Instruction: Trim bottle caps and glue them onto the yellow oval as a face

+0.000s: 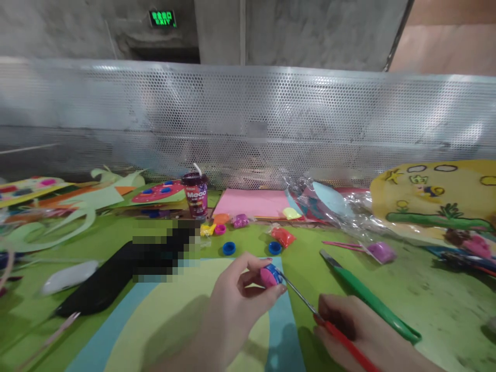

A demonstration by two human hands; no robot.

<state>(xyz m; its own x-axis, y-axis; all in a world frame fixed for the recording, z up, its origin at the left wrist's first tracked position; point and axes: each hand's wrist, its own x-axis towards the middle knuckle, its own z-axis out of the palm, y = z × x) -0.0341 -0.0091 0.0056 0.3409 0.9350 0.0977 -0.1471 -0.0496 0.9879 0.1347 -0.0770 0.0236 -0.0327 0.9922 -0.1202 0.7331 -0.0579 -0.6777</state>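
My left hand (242,294) pinches a small round blue bottle cap (277,275) with pink clay (268,276) on it, between thumb and fingers. My right hand (346,325) is wrapped round a slim metal tool with a red handle (343,338). The tip of its thin shaft touches the blue cap or lies right against it. Both hands are above a blue sheet of paper (289,315) with a large pale yellow-green shape (182,294) on it. Two more blue caps, a left one (229,248) and a right one (275,248), lie behind my left hand.
A green-handled cutter (368,294) lies to the right. Bags of red clay (283,236) and purple clay (382,252) are farther back. A black phone (104,279), partly blurred, is at left. A drink cup (197,196) stands before the perforated metal barrier (248,113).
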